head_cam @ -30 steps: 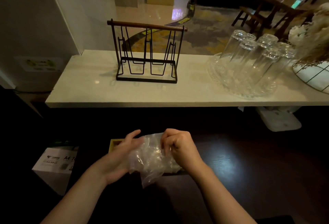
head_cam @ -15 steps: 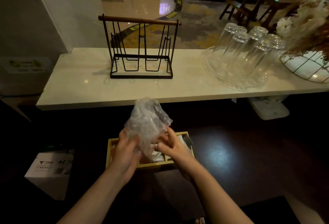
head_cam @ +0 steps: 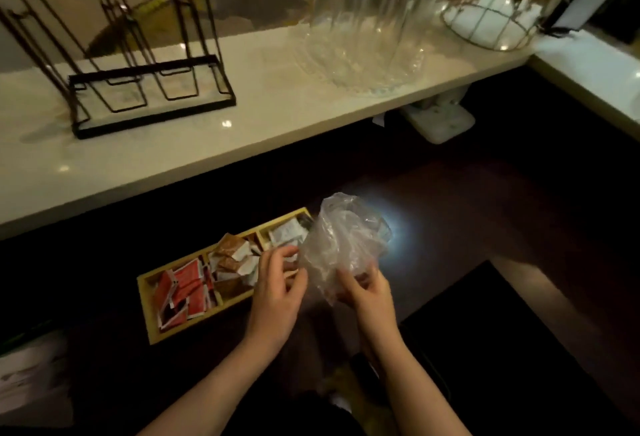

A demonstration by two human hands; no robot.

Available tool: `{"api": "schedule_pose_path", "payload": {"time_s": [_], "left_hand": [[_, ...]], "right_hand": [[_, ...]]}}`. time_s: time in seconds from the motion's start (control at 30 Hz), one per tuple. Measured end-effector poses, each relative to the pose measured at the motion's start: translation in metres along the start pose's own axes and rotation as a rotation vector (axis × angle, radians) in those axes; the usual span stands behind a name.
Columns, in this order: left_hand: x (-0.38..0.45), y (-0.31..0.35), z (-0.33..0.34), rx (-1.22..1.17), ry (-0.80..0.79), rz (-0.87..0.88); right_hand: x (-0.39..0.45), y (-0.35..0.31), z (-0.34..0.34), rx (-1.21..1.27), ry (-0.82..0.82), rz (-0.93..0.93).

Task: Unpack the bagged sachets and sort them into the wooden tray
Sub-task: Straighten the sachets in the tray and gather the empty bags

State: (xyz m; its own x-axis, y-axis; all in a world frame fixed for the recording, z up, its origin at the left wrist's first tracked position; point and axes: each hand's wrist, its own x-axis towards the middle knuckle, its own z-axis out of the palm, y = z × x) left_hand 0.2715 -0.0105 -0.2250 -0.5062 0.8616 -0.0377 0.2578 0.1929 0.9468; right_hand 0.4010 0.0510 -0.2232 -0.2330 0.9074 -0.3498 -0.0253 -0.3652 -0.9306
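Observation:
A wooden tray (head_cam: 149,311) with three compartments lies on the dark counter. Red sachets (head_cam: 181,293) fill its left compartment, brown and white sachets (head_cam: 233,259) the middle one, pale sachets (head_cam: 285,233) the right one. A crumpled clear plastic bag (head_cam: 343,241) stands up over the tray's right end. My right hand (head_cam: 367,293) grips the bag from below. My left hand (head_cam: 277,293) rests at the bag's left side with fingers spread, over the tray's front edge. I cannot tell whether anything is in the bag.
A pale stone shelf (head_cam: 277,116) runs behind and above the counter. On it stand a black wire rack (head_cam: 145,89), several upturned glasses on a glass dish (head_cam: 367,30) and a wire basket (head_cam: 491,23). A white box (head_cam: 31,369) sits at the lower left.
The view has dropped and come closer. The bag has moved to the right end of the tray, baring the filled compartments. My left hand has loosened from the bag.

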Motion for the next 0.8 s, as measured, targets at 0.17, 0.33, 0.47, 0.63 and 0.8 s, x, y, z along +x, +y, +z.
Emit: {"api": "schedule_pose_path", "payload": {"time_s": [0.17,0.33,0.47,0.63,0.8], "left_hand": [[0.006,-0.021,0.053,0.351,-0.205,0.182],[0.011,-0.048,0.121,0.617,-0.389,0.291],[0.022,-0.059,0.171,0.692,-0.497,0.4],[0.044,-0.068,0.218,0.8,-0.553,0.543],[0.047,-0.071,0.231,0.908,-0.564,0.598]], "right_hand": [[0.009,0.043,-0.071,-0.01,0.202,0.058],[0.015,0.088,-0.142,-0.028,0.304,0.095],[0.018,0.133,-0.192,-0.059,0.421,0.167],[0.016,0.2,-0.237,0.092,0.573,0.371],[0.03,0.262,-0.261,0.395,0.65,0.626]]}}
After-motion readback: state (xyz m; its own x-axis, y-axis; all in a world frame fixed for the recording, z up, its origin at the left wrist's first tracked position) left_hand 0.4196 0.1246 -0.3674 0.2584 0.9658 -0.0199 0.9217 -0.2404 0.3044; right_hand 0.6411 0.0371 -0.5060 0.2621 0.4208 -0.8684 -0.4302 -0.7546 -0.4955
